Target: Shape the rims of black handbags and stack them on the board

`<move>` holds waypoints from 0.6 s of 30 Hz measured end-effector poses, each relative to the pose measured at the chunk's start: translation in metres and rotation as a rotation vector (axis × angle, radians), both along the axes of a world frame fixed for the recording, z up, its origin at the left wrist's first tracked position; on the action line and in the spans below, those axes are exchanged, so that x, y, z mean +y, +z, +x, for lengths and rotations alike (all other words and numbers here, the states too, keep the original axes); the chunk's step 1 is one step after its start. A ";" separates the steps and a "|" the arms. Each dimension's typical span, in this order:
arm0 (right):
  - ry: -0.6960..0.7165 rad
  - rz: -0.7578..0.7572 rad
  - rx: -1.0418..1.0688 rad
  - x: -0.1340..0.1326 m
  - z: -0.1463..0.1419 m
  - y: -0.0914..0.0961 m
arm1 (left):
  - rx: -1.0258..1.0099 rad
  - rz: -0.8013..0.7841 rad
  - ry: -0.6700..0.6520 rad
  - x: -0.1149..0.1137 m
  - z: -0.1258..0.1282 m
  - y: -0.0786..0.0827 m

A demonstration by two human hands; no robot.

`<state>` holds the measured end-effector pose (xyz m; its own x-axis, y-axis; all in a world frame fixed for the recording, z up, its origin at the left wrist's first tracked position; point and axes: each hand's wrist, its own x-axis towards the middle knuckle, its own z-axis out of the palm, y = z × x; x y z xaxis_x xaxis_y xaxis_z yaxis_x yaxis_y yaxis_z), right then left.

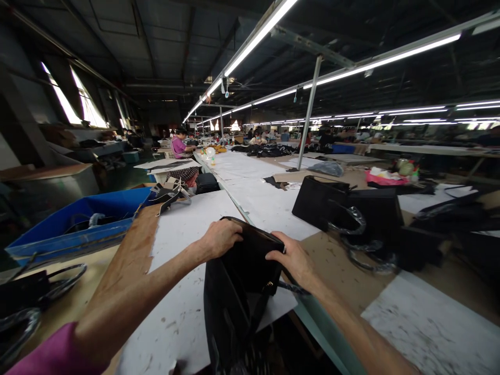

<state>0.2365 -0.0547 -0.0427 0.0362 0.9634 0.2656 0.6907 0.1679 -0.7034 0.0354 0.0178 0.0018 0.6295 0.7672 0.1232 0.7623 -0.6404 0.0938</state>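
A black handbag (230, 297) stands in front of me with its mouth facing up, and a small gold-coloured metal piece shows inside it. My left hand (222, 238) grips the far top edge at its left corner, fingers curled over the rim. At the right corner of the same edge, my right hand (291, 255) pinches the rim between thumb and fingers. A dark strap or handle sticks out beside the right wrist. The lower part of the bag is dark and hard to make out.
Black bags with plastic-wrapped handles (320, 203) stand to the right on the table. A blue bin (78, 229) lies at the left, near another dark bag (23, 291). Farther off are a pink basket (386, 179), a metal post (310, 114) and a person in purple (178, 146).
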 end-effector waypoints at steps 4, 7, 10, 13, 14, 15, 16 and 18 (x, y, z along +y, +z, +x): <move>-0.035 0.179 -0.036 -0.001 -0.004 -0.009 | -0.063 0.128 -0.077 0.002 -0.001 -0.001; -0.060 0.224 -0.051 0.000 -0.007 -0.015 | -0.129 0.122 -0.118 0.009 -0.006 0.000; -0.048 0.222 -0.022 0.001 -0.008 -0.016 | -0.194 -0.005 -0.116 0.019 -0.012 0.001; -0.020 0.224 0.040 0.003 -0.008 -0.015 | -0.261 -0.113 -0.137 0.029 -0.018 0.002; -0.015 0.228 0.058 0.003 -0.009 -0.015 | -0.285 -0.141 -0.140 0.032 -0.020 0.002; -0.014 0.231 0.075 0.004 -0.009 -0.015 | -0.312 -0.170 -0.137 0.035 -0.022 0.002; -0.012 0.234 0.094 0.004 -0.009 -0.015 | -0.339 -0.200 -0.126 0.037 -0.023 0.001; -0.003 0.231 0.130 0.005 -0.009 -0.015 | -0.391 -0.249 -0.089 0.041 -0.025 0.000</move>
